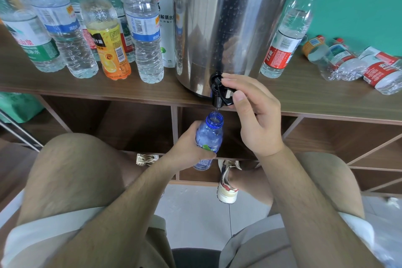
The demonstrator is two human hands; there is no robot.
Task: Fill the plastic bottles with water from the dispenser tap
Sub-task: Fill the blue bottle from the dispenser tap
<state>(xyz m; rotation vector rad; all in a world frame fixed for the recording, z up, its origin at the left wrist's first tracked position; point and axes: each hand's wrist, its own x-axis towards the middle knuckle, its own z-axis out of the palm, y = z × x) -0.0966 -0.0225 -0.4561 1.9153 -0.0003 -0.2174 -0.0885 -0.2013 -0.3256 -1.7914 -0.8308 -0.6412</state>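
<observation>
A steel water dispenser [228,17] stands on the wooden shelf top [304,93], its black tap [218,91] hanging over the front edge. My right hand [254,113] grips the tap lever with thumb and fingers. Water runs in a thin stream into an uncapped blue plastic bottle [210,135], which my left hand [191,150] holds upright around its middle, right under the spout. The bottle's lower part is hidden by my fingers.
Several capped bottles stand left of the dispenser, among them an orange juice bottle [106,35] and a clear bottle [144,28]. A red-capped bottle [289,32] stands to the right, with empty bottles [348,61] lying beyond it. Open shelf compartments and my knees lie below.
</observation>
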